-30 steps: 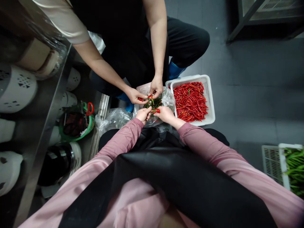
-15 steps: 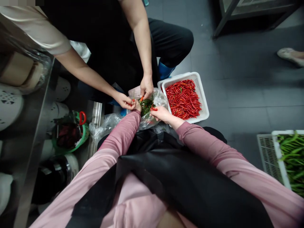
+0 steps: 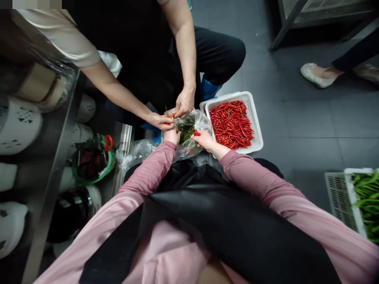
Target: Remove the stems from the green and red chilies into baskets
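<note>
My right hand (image 3: 205,141) is closed on a few red chillies (image 3: 196,133) over the right side of a clear plastic bag (image 3: 203,121). In the bag lies a heap of thin green stems (image 3: 186,132). My left hand (image 3: 172,136) is at the heap's left edge with its fingers curled in; whatever they hold is hidden. Just beyond it, a co-worker's two hands (image 3: 185,101) pinch orange-red chillies (image 3: 171,116). Beside my right hand stands a white basket (image 3: 257,132) full of red chillies (image 3: 231,124).
A metal shelf (image 3: 56,169) with white containers runs along the left, near a green basket (image 3: 110,163) with a red handle. Green peppers (image 3: 367,197) fill a white crate at the right. On the floor beyond, a person's shoe (image 3: 316,75) shows.
My left hand has drawn slightly towards me, its fingers now curled by the stems. The co-worker's hands have come together. At the right, a walking person has stepped further into view.
</note>
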A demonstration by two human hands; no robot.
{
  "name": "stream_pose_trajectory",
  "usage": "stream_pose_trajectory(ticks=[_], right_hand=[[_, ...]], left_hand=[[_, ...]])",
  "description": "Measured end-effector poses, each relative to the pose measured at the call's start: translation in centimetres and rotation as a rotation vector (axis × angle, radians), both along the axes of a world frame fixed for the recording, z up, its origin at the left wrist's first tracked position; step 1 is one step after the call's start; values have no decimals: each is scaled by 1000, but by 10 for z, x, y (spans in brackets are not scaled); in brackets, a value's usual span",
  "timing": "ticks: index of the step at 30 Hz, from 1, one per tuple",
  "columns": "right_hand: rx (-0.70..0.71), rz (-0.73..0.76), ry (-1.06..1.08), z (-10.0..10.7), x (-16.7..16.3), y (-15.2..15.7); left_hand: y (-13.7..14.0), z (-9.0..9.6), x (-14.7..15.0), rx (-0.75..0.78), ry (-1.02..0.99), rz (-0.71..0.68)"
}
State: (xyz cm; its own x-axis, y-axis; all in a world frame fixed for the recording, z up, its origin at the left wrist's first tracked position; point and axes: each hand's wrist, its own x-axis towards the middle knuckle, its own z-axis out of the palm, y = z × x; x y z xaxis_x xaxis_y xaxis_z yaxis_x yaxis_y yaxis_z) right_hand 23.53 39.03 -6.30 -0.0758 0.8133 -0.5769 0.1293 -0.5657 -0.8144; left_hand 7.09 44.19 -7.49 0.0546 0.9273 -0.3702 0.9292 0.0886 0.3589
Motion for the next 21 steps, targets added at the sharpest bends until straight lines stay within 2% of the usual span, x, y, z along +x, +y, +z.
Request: stream_pose_trajectory(ticks=[3,5,7,9,11,13,14,16,19,21], right_hand=[[160,84,-91,-4,-9,2],[225,188,-94,-4,-15,2],[209,286,-50,0,-20,1],[152,330,22,7,-22,-1],[113,344,115,17,-20,-1],[98,349,199,26,-16,-1],[93,342,223,30,-14,-1],[57,285,215,33,-13,-2],[-70,252,191,30,-15,-6],[-123,286,196,29,-15,-6]], left_hand=[[-30,12,0,138,-103,27],[-45,19,0,139,-278,99],[-54,25,-2,21,-496,264],[-55,31,-5,-184,-724,422],[-52,36,-9,-379,-919,480],[-49,39,-11,-463,-1011,448],[-48,39,-10,-432,-1001,422],[-47,36,-6,-247,-867,343],[-44,25,2,103,-504,146],[-42,16,4,178,-276,36]])
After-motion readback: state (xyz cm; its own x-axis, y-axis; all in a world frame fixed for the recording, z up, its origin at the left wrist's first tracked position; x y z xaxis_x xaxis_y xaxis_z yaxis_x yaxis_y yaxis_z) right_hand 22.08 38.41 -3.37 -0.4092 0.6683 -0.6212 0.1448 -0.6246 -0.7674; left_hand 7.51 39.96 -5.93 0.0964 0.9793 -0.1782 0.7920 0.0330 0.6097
